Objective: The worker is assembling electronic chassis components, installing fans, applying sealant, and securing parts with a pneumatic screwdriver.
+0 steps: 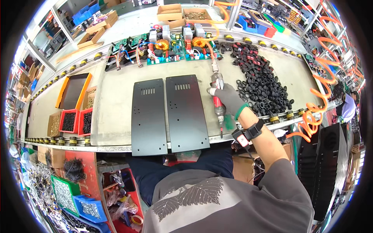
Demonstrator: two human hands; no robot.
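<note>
My right hand (232, 100), in a dark grey glove with a green cuff, is closed around a red and silver air screwdriver (220, 112). The tool lies over the worktop with its bit toward the near edge; an orange hose joins its far end. Left of it, two black metal panels lie side by side: the left panel (149, 120) and the right panel (187, 116). Each has a row of slots and several small holes, and their near ends reach the worktop's front edge. My left hand is not in view.
Behind the panels stand green circuit boards (167, 50) with copper coils. Many small black plastic parts (260, 85) are heaped at right. Red bins (69, 121) of dark screws and an orange-rimmed tray (74, 91) sit at left. A coiled orange hose (311, 112) hangs at right.
</note>
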